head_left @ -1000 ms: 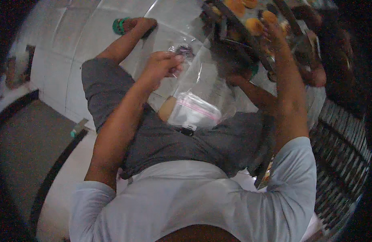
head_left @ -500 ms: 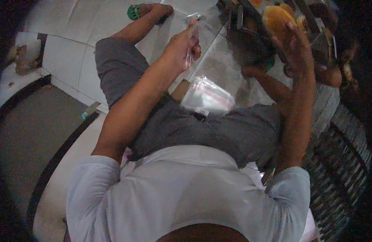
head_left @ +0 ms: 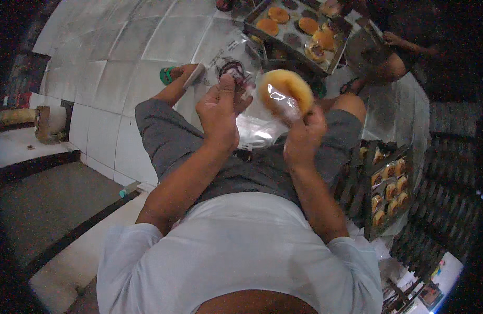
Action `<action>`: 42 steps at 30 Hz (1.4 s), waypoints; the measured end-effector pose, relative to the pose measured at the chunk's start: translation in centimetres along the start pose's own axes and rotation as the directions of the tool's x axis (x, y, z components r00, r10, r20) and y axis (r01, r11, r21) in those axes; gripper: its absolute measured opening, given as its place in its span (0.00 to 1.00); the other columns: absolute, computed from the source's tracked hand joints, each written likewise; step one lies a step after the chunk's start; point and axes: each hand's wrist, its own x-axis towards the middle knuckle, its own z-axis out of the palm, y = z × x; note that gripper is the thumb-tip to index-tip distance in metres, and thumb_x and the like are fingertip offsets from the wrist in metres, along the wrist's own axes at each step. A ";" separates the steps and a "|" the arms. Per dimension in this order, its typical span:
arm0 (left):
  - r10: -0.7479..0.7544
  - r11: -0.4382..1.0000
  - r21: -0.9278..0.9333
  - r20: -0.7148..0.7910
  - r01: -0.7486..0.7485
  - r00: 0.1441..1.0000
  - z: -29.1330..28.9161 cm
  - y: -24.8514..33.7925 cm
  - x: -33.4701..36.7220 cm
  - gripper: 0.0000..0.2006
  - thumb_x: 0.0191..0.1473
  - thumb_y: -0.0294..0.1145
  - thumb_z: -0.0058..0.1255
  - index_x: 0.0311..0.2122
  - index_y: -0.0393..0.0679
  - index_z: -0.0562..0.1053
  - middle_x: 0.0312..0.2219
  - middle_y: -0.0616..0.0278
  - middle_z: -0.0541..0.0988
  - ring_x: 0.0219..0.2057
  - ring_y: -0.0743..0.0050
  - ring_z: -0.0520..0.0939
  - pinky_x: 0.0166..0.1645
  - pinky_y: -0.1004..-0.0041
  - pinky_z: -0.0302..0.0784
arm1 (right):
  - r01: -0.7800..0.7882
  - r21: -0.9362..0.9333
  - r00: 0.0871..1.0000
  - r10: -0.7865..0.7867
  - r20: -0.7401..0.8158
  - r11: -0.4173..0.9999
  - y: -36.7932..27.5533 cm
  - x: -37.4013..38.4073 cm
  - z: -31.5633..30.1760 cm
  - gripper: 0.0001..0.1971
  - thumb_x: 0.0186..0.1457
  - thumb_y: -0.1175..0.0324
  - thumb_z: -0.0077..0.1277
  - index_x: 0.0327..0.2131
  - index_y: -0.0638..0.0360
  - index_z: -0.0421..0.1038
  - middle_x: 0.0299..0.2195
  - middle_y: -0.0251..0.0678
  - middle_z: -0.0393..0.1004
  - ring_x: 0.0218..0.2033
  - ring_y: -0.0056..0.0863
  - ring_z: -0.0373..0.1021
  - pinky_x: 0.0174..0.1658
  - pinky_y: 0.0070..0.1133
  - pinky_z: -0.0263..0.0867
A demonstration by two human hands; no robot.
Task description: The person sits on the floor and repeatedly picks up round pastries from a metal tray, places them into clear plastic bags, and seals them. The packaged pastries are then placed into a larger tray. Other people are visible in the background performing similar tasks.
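Note:
My left hand point(head_left: 220, 107) pinches a clear plastic bag point(head_left: 236, 49) with a dark round print, thumb on top. The bag spreads upward and away from my fingers. In my right hand point(head_left: 306, 133) is a round golden bun point(head_left: 285, 94), held by its near edge. A bright, glossy patch shows on the bun's face. The bun is just right of the bag, and a gap shows between bun and left hand. Below and between my hands, a stack of clear bags point(head_left: 257, 128) lies at my lap, partly hidden by my wrists.
Ahead to the right stands a metal tray point(head_left: 288, 51) of loose buns. A second tray point(head_left: 375, 230) at my right holds several packed buns point(head_left: 391, 188). Another person's hand point(head_left: 396, 39) and knee show at the far right. Dark slatted racks point(head_left: 446, 183) stand along the right.
My right hand has brought the bun from the far right in toward the middle, beside the bag. The bag in my left hand is now spread wider. The view has shifted, showing both trays.

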 end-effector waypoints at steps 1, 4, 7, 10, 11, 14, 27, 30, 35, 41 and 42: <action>-0.098 0.993 -0.064 -0.029 0.096 0.995 -0.1 0.4 0.3 0.17 0.63 0.46 0.59 0.39 0.38 0.76 0.34 0.64 0.81 0.36 0.68 0.83 0.43 0.66 0.84 | 0.046 0.107 0.992 -0.034 -0.118 0.993 0.2 0.1 -0.3 0.20 0.55 0.69 0.66 0.48 0.66 0.71 0.47 0.40 0.78 0.45 0.28 0.77 0.51 0.25 0.73; -0.262 0.949 -0.172 0.037 0.264 0.964 -1.8 -0.7 1.9 0.19 0.62 0.47 0.60 0.41 0.38 0.76 0.36 0.64 0.81 0.38 0.68 0.82 0.47 0.62 0.83 | 0.350 0.052 0.931 -0.340 -0.135 0.935 -0.1 -3.3 -2.2 0.20 0.56 0.67 0.66 0.48 0.65 0.71 0.47 0.42 0.78 0.44 0.29 0.78 0.49 0.25 0.73; -0.180 0.976 -0.095 0.143 0.195 0.973 -2.0 -1.4 0.0 0.20 0.62 0.49 0.59 0.43 0.39 0.76 0.36 0.62 0.80 0.37 0.70 0.81 0.46 0.65 0.80 | 0.306 -0.274 0.950 -0.276 0.145 0.912 -0.9 -4.0 -2.2 0.18 0.58 0.66 0.64 0.47 0.65 0.73 0.46 0.40 0.79 0.42 0.27 0.78 0.49 0.27 0.75; -0.106 0.990 -0.073 0.207 0.123 0.973 -2.0 -1.5 -0.6 0.19 0.64 0.50 0.56 0.43 0.41 0.76 0.37 0.61 0.81 0.39 0.71 0.82 0.46 0.68 0.79 | 0.119 -0.318 0.992 -0.123 0.008 0.941 -0.1 -3.1 -1.1 0.18 0.59 0.63 0.62 0.48 0.64 0.75 0.46 0.40 0.79 0.42 0.28 0.79 0.47 0.27 0.78; -0.089 0.991 -0.077 0.217 0.108 0.972 -1.9 -1.1 -0.6 0.19 0.66 0.49 0.53 0.45 0.42 0.76 0.38 0.61 0.81 0.40 0.70 0.82 0.46 0.67 0.80 | -0.049 -0.045 0.997 0.051 0.050 0.998 0.2 -2.7 -1.3 0.19 0.59 0.62 0.61 0.49 0.64 0.75 0.45 0.39 0.79 0.42 0.28 0.79 0.45 0.27 0.78; -0.255 0.956 -0.075 0.255 0.282 0.933 -4.3 -0.3 2.4 0.18 0.66 0.49 0.53 0.46 0.44 0.76 0.38 0.62 0.81 0.40 0.73 0.82 0.43 0.70 0.80 | -0.369 0.491 0.929 0.293 0.227 0.789 0.7 -2.7 -2.8 0.21 0.60 0.59 0.60 0.51 0.62 0.73 0.45 0.39 0.79 0.43 0.30 0.79 0.41 0.28 0.80; -0.495 0.815 -0.232 0.198 0.531 0.846 -5.6 -2.7 6.3 0.23 0.65 0.62 0.47 0.29 0.53 0.68 0.19 0.73 0.69 0.18 0.83 0.69 0.19 0.81 0.60 | 0.153 0.074 0.987 -0.156 0.037 0.985 -2.7 -4.8 -1.8 0.30 0.51 0.62 0.71 0.54 0.65 0.69 0.48 0.42 0.78 0.49 0.34 0.78 0.51 0.30 0.75; -0.307 0.948 -0.073 0.029 0.309 0.951 -4.0 -2.6 4.3 0.24 0.65 0.62 0.47 0.32 0.49 0.71 0.22 0.72 0.72 0.21 0.84 0.71 0.23 0.80 0.65 | 0.504 -0.326 0.855 -0.408 0.320 0.800 -3.0 -2.5 0.1 0.28 0.51 0.61 0.71 0.51 0.63 0.72 0.46 0.42 0.81 0.47 0.31 0.80 0.49 0.27 0.76; 0.180 0.966 0.186 0.025 -0.181 0.983 0.4 -1.6 0.4 0.21 0.64 0.50 0.55 0.39 0.38 0.77 0.34 0.65 0.81 0.34 0.78 0.81 0.39 0.74 0.79 | -0.160 0.427 0.985 0.170 0.015 0.890 -0.2 1.3 0.5 0.23 0.53 0.61 0.69 0.47 0.65 0.75 0.40 0.36 0.82 0.40 0.27 0.79 0.44 0.25 0.76; 0.088 0.969 0.212 0.187 -0.127 0.979 -0.1 -0.3 -1.5 0.16 0.65 0.41 0.57 0.42 0.35 0.78 0.40 0.61 0.83 0.40 0.75 0.83 0.47 0.69 0.83 | -0.132 0.198 0.985 0.106 0.139 0.971 -1.1 1.9 -2.9 0.18 0.56 0.65 0.66 0.45 0.66 0.77 0.41 0.36 0.81 0.39 0.24 0.77 0.45 0.23 0.74; 0.054 0.973 0.213 0.185 -0.094 0.981 0.1 -0.1 -1.8 0.15 0.65 0.40 0.57 0.43 0.36 0.78 0.39 0.62 0.83 0.40 0.74 0.84 0.46 0.68 0.84 | -0.055 0.163 0.998 0.047 0.049 0.985 -1.2 1.6 -3.0 0.17 0.56 0.66 0.65 0.46 0.66 0.77 0.41 0.36 0.81 0.39 0.24 0.77 0.45 0.23 0.74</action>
